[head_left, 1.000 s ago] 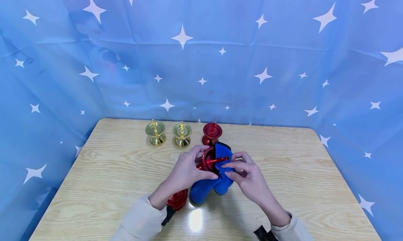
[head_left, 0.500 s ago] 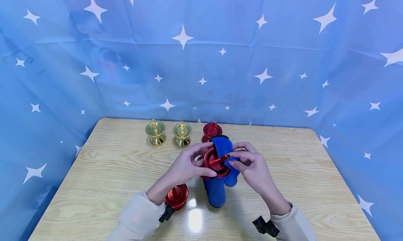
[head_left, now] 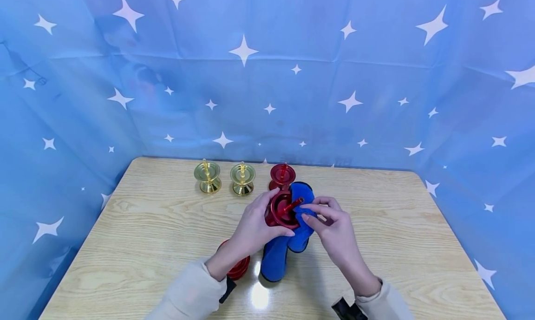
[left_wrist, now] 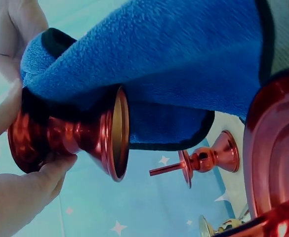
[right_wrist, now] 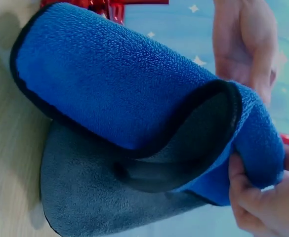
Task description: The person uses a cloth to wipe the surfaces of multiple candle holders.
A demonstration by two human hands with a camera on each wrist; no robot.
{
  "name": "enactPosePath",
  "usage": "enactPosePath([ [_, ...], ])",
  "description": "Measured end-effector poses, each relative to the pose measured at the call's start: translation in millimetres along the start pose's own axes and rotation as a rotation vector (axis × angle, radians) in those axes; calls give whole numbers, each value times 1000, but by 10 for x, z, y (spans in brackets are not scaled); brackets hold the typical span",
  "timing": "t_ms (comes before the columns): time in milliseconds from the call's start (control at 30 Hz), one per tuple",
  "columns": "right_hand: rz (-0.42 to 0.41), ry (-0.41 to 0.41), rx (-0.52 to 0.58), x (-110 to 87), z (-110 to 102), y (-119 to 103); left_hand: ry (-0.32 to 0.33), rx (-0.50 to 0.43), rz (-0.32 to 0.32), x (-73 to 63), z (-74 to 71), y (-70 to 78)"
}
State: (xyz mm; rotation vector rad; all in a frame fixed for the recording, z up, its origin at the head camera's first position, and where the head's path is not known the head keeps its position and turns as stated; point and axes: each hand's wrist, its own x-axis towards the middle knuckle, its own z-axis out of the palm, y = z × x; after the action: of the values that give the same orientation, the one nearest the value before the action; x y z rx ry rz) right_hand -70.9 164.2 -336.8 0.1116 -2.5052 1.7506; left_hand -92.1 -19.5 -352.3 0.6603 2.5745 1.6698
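Observation:
My left hand (head_left: pixel 256 221) grips a red metal candle holder (head_left: pixel 281 209) round its dish, tilted so its spike (head_left: pixel 294 205) points to the right. In the left wrist view the holder (left_wrist: pixel 67 133) lies sideways with its hollow base showing. My right hand (head_left: pixel 332 227) pinches a blue cloth (head_left: pixel 303 194) against the right side of the dish, beside the spike. The cloth (right_wrist: pixel 109 74) has a grey back and black edging, and its loose ends hang below both hands. Part of the dish is hidden behind the cloth.
Two gold candle holders (head_left: pixel 207 176) and a red candle holder (head_left: pixel 283 173) stand along the back of the wooden table (head_left: pixel 376 208). Another red candle holder (head_left: pixel 239 266) stands partly hidden under my left forearm. A blue starry curtain (head_left: pixel 301 115) hangs behind.
The held candle holder and cloth shift slightly right, then back a little left, and the holder's tilt changes. The cloth's hanging ends swing. Both hands keep their hold.

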Motion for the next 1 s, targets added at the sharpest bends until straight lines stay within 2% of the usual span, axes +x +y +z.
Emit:
enactPosePath([
  [67, -8, -23, 15, -16, 10, 15, -4, -2, -14, -4, -6, -7],
  [133, -42, -54, 8, -15, 1, 35, -52, -62, -30, -8, -36, -19],
  [200, -109, -89, -37, 2, -22, 51, -125, -144, -54, -4, -75, -31],
  [267, -221, -128, -109, 32, -50, 66, -205, -177, -72, 4, -116, -28],
  [333, -365, -161, -199, 72, -65, 77, -269, -155, -78, 12, -148, -20],
  [400, -487, -179, -255, 108, -71, 86, -304, -104, -84, 19, -167, -5],
  [467, -555, -181, -277, 130, -70, 97, -308, -69, -88, 19, -178, 11],
  [533, -541, -166, -262, 132, -62, 98, -282, -83, -86, 24, -177, 22],
  [733, -310, -133, -161, 29, 10, 65, -63, -27, -58, 38, -140, 33],
  [800, -277, -137, -125, -5, 30, 58, -35, -13, -62, 41, -135, 32],
  [867, -285, -129, -121, -17, 32, 54, -64, -49, -70, 40, -142, 26],
  [1000, -375, -121, -182, 23, -12, 60, -215, -160, -84, 31, -187, 11],
])
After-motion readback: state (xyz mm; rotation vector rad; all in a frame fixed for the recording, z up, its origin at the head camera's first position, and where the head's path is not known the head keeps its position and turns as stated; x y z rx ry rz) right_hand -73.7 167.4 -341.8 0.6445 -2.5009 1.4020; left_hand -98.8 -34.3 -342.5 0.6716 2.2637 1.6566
